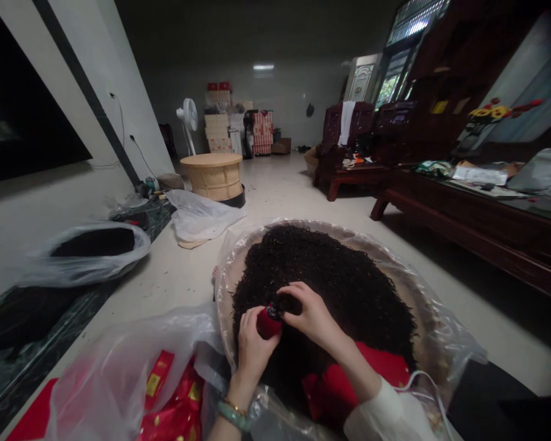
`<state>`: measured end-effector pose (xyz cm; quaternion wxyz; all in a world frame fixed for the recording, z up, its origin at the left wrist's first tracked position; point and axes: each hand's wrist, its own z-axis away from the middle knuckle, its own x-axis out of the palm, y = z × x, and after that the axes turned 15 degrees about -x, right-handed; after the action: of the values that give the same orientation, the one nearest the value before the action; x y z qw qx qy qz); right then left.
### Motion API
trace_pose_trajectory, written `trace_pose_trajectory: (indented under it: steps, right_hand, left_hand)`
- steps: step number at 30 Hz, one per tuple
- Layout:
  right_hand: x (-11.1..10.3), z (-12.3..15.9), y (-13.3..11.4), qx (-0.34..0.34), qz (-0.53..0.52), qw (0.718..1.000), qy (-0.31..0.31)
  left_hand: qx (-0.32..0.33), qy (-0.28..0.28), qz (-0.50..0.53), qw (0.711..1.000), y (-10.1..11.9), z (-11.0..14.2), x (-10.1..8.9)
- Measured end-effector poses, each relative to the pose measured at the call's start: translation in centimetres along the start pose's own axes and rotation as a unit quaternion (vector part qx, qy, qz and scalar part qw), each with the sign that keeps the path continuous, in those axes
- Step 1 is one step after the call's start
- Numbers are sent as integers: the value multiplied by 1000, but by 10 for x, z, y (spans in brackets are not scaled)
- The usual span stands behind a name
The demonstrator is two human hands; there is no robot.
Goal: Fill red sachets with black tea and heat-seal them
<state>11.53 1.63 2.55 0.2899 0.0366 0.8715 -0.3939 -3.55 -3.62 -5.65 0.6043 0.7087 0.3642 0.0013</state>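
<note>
My left hand (252,343) is wrapped around a small red packet (269,323), held upright over the basket with its shiny mouth at the top. At that mouth my right hand (310,313) curls thumb and fingers together around what looks like a pinch of dark dried leaves, hard to tell from the pile behind. Below both hands a broad heap of dark dried tea leaves (321,263) fills the round, plastic-lined basket (224,288). Flat red sheets or packets (381,361) lie on the near right of the heap, partly hidden by my right forearm.
At lower left, a clear plastic bag (105,361) holds shiny red packets (179,398). Another open bag of dark leaves (96,242) stands farther left. Beyond are a round woven stand (213,174), a white fan (190,114), stacked boxes (218,131) and a dark wooden table (459,214).
</note>
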Motion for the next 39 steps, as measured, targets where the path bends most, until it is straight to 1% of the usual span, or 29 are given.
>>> trace_pose_trajectory:
  steps: [4,9,14,18,21,24,26,28,30,31,33,36,39]
  right_hand:
    - [5,4,-8,-6,22,1000,-20]
    - [4,7,-12,-21,9,999,-34]
    - [9,8,-16,-44,5,998,-49]
    - [12,10,-15,-53,52,994,-75]
    - [9,11,-16,-41,77,993,-81]
    - [9,13,-15,-53,40,993,-99]
    - [10,14,-12,-77,4,993,-86]
    - [11,14,-8,-87,-7,995,-40]
    - [10,15,-4,-75,-2,997,5]
    - [9,16,-3,-64,-1,998,14]
    - [9,19,-1,-41,-2,999,3]
    - [14,24,-2,-9,-6,999,-32]
    - [21,27,-2,7,-5,1000,-18]
  left_hand:
    - [7,15,-18,1000,1,1,3]
    - [24,34,-37,998,-3,1,5]
    - [23,30,-37,999,-2,2,8]
    - [9,28,-29,999,-5,2,8]
    - [-5,32,-27,999,-8,2,7]
    - [9,25,-30,999,-8,3,7]
    - [22,17,-29,999,-7,4,7]
    - [25,25,-27,999,-6,4,7]
    - [13,44,-28,999,-7,4,7]
    - [5,52,-28,998,-7,4,6]
    - [-2,59,-29,998,-7,5,7]
    - [10,60,-33,998,-6,6,9]
    - [29,73,-35,996,-4,8,11]
